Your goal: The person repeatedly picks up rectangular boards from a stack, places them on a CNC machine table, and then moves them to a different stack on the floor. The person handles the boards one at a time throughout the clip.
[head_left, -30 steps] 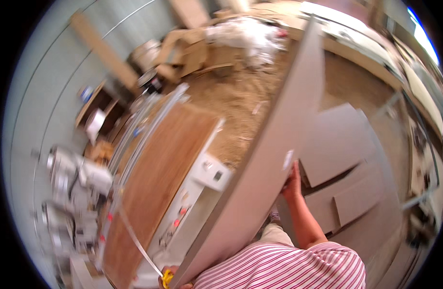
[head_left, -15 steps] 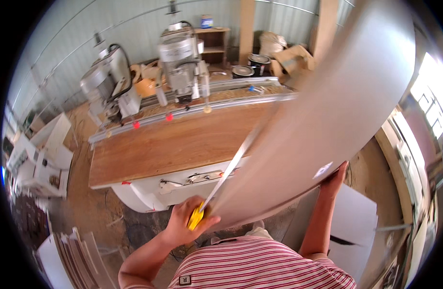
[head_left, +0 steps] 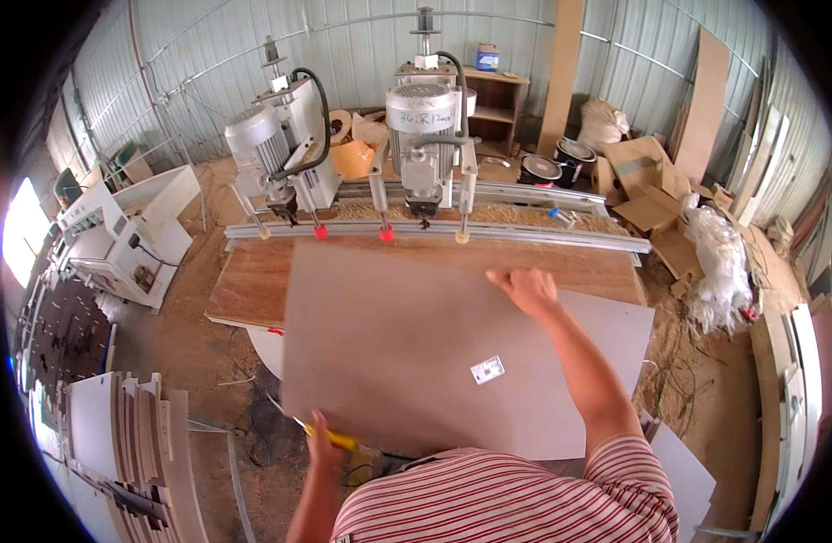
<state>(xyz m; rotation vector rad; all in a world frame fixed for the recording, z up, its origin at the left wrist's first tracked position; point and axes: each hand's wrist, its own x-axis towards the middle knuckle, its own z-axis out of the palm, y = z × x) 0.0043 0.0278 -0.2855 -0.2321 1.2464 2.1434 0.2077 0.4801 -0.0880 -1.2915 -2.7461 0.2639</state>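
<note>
Head view: big grey board (head_left: 416,348) now flat on the desk (head_left: 253,285), no longer tipped up on edge as half a second ago. Far edge close under the drill heads (head_left: 425,118), just short of the long metal rail (head_left: 434,233) with its red stops. Near edge hanging off the desk toward the striped shirt (head_left: 506,498).

Right hand (head_left: 525,288) spread open, palm down on the far part of the board, pressing, not gripping. A moment ago curled round the board's edge; now on top.

Left hand (head_left: 324,443) at the near left edge of the board, closed round a yellow pencil (head_left: 330,437), same as before; touching the board or not, hard to tell.

Small white sticker (head_left: 487,369) face up near the right arm.

Looks like the lifting is done and the board is down. Probably still needs a push up against the rail.
</note>
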